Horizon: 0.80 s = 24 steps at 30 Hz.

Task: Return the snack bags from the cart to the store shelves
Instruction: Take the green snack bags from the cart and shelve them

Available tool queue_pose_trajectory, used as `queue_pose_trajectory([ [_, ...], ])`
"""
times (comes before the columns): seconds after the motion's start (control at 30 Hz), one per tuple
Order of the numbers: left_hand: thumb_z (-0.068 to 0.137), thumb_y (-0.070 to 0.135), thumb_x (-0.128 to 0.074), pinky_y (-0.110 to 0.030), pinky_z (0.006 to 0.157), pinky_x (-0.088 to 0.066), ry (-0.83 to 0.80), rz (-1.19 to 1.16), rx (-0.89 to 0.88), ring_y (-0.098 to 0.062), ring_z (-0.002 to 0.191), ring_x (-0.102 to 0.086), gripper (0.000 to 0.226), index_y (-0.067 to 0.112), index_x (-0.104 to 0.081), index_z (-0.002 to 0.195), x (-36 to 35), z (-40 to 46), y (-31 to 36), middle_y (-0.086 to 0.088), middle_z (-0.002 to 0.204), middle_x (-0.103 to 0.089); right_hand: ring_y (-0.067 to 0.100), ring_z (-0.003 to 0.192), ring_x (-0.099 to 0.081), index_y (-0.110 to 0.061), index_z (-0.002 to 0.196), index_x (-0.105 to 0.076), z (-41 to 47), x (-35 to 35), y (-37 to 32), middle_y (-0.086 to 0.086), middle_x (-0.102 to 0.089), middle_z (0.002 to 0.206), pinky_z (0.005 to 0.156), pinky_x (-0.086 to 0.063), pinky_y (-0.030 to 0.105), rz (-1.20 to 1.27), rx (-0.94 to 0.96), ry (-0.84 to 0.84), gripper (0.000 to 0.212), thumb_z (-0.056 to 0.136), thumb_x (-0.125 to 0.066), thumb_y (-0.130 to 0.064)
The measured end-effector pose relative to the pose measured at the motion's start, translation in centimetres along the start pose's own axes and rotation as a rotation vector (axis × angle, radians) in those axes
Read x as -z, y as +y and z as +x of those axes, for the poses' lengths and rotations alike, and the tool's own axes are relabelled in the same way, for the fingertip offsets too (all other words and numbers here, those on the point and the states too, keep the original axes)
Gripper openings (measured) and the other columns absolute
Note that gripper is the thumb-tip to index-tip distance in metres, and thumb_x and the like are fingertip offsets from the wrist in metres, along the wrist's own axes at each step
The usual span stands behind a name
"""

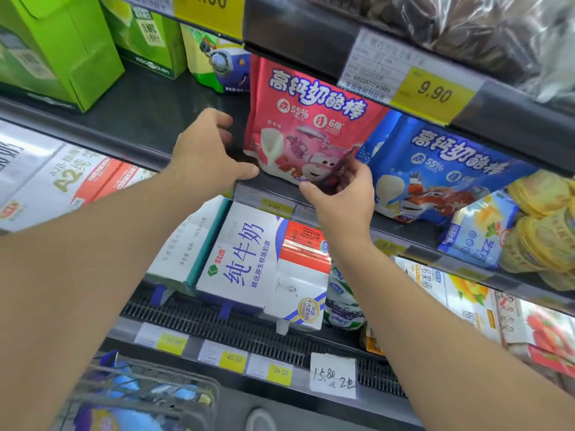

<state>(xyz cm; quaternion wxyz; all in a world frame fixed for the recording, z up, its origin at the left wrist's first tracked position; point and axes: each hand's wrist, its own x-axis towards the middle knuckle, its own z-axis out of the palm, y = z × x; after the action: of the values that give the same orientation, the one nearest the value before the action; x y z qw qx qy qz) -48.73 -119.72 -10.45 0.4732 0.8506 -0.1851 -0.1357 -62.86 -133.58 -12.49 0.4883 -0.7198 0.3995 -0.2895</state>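
A red snack bag with white lettering and a cartoon plane stands upright on the dark middle shelf. My left hand grips its lower left edge, thumb along the bottom. My right hand pinches the bag's lower right corner. A blue bag of the same kind leans just to its right. The wire cart is at the bottom left, with blue and purple bags inside it.
Green cartons stand on the shelf's left, with bare shelf between them and the red bag. Yellow round packs lie far right. Milk boxes fill the shelf below. An upper shelf edge with a 9.90 price tag overhangs the bags.
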Motion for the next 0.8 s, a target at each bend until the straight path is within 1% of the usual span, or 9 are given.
queue_pose_trajectory([
  [0.1, 0.064, 0.029, -0.093, -0.034, 0.091, -0.052, 0.029, -0.063, 0.019, -0.019, 0.107, -0.060, 0.084, 0.018, -0.049, 0.134, 2.2, -1.8, -0.8, -0.002, 0.120, -0.061, 0.013, 0.119, -0.059, -0.015, 0.135, -0.047, -1.6, 0.5, -0.3, -0.003, -0.061, 0.128, 0.107, -0.047, 0.036, 0.029, -0.034, 0.021, 0.073, 0.072, -0.085, -0.016],
  [0.2, 0.067, 0.033, -0.091, -0.027, 0.077, -0.050, 0.041, -0.129, 0.068, -0.018, 0.102, -0.061, 0.076, 0.019, -0.051, 0.130, 5.5, -4.1, -1.4, -0.003, 0.118, -0.062, 0.014, 0.128, -0.052, -0.014, 0.138, -0.045, -3.7, 1.1, -1.6, -0.001, -0.055, 0.137, 0.112, -0.040, 0.031, 0.006, -0.034, 0.022, 0.073, 0.076, -0.083, -0.019],
  [0.33, 0.066, 0.040, -0.088, -0.033, 0.073, -0.054, 0.027, -0.206, 0.166, -0.014, 0.095, -0.063, 0.067, 0.022, -0.055, 0.122, 11.2, -8.6, -2.1, -0.002, 0.115, -0.064, 0.010, 0.125, -0.052, -0.017, 0.136, -0.046, -7.8, 0.4, -4.9, -0.006, -0.053, 0.128, 0.106, -0.040, 0.026, -0.027, -0.008, -0.026, 0.068, 0.078, -0.082, -0.020],
  [0.4, 0.071, 0.039, -0.085, -0.026, 0.065, -0.054, 0.052, -0.223, 0.203, -0.009, 0.091, -0.062, 0.056, 0.024, -0.056, 0.117, 14.8, -11.3, -2.7, 0.000, 0.113, -0.064, 0.011, 0.127, -0.052, -0.017, 0.135, -0.046, -10.9, -0.6, -6.7, -0.003, -0.055, 0.134, 0.106, -0.041, 0.026, -0.024, 0.005, -0.121, 0.065, 0.080, -0.080, -0.016],
  [0.47, 0.077, 0.040, -0.081, -0.024, 0.068, -0.052, 0.075, -0.238, 0.255, -0.009, 0.093, -0.062, 0.049, 0.024, -0.057, 0.116, 18.7, -14.3, -3.7, 0.004, 0.110, -0.065, 0.012, 0.125, -0.054, -0.014, 0.134, -0.048, -14.4, -1.9, -8.6, 0.002, -0.056, 0.135, 0.107, -0.042, 0.027, -0.048, 0.040, -0.238, 0.061, 0.081, -0.079, -0.012],
  [0.57, 0.078, 0.042, -0.081, -0.025, 0.072, -0.046, 0.174, -0.252, 0.331, -0.007, 0.090, -0.062, 0.045, 0.025, -0.061, 0.114, 24.9, -19.4, -5.8, 0.008, 0.102, -0.064, 0.014, 0.112, -0.060, -0.011, 0.124, -0.055, -19.7, -4.1, -11.3, 0.002, -0.062, 0.122, 0.101, -0.046, 0.028, -0.106, 0.119, -0.395, 0.050, 0.081, -0.079, -0.012],
  [0.67, 0.080, 0.038, -0.080, -0.030, 0.075, -0.049, 0.296, -0.263, 0.417, -0.015, 0.087, -0.063, 0.034, 0.025, -0.062, 0.106, 30.0, -24.9, -8.8, 0.002, 0.098, -0.065, 0.014, 0.098, -0.065, -0.016, 0.113, -0.058, -24.9, -6.8, -13.2, -0.001, -0.067, 0.105, 0.092, -0.052, 0.029, -0.131, 0.206, -0.577, 0.039, 0.080, -0.079, -0.009],
  [0.73, 0.081, 0.033, -0.080, -0.031, 0.074, -0.048, 0.354, -0.275, 0.502, -0.019, 0.087, -0.062, 0.030, 0.023, -0.061, 0.101, 32.0, -28.0, -10.9, -0.003, 0.100, -0.066, 0.013, 0.094, -0.067, -0.018, 0.110, -0.059, -27.6, -8.3, -13.6, -0.006, -0.068, 0.099, 0.087, -0.051, 0.019, -0.166, 0.247, -0.703, 0.038, 0.080, -0.080, -0.010],
  [0.8, 0.081, 0.032, -0.080, -0.035, 0.077, -0.050, 0.436, -0.289, 0.620, -0.025, 0.091, -0.063, 0.035, 0.017, -0.061, 0.106, 34.0, -31.8, -13.7, -0.009, 0.107, -0.067, 0.017, 0.096, -0.068, -0.018, 0.109, -0.060, -30.9, -10.3, -13.4, -0.004, -0.070, 0.098, 0.090, -0.053, 0.025, -0.206, 0.269, -0.848, 0.036, 0.080, -0.080, -0.011],
])
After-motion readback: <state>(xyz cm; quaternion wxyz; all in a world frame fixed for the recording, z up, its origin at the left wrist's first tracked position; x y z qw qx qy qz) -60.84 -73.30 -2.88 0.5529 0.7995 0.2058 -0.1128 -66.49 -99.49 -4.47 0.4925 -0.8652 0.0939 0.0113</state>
